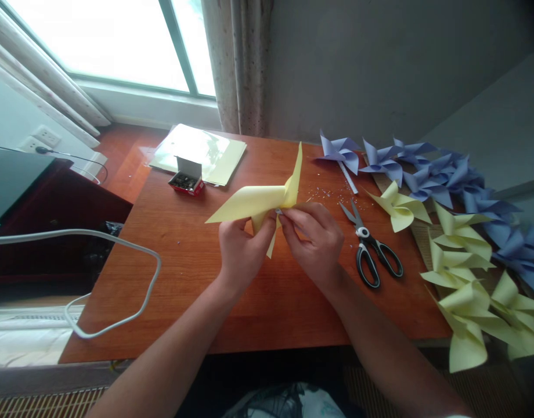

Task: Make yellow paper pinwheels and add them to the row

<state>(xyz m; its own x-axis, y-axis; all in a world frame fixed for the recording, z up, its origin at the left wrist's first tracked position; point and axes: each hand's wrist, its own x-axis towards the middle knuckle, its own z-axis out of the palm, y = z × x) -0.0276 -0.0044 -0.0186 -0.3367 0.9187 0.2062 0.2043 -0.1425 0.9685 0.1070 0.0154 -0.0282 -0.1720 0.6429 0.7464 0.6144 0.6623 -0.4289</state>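
My left hand (240, 247) and my right hand (313, 238) together hold a half-folded yellow paper pinwheel (260, 198) above the middle of the wooden table (184, 278). The fingertips of both hands meet at the pinwheel's centre, where a small metal pin shows between them. One paper blade points up and another reaches out to the left.
Black-handled scissors (371, 249) lie just right of my right hand. Finished yellow pinwheels (458, 261) and blue pinwheels (428, 168) crowd the right edge. A small open box of pins (186, 180) and a stack of yellow sheets (201, 152) sit at the back left. A white cable (119, 244) loops off the left edge.
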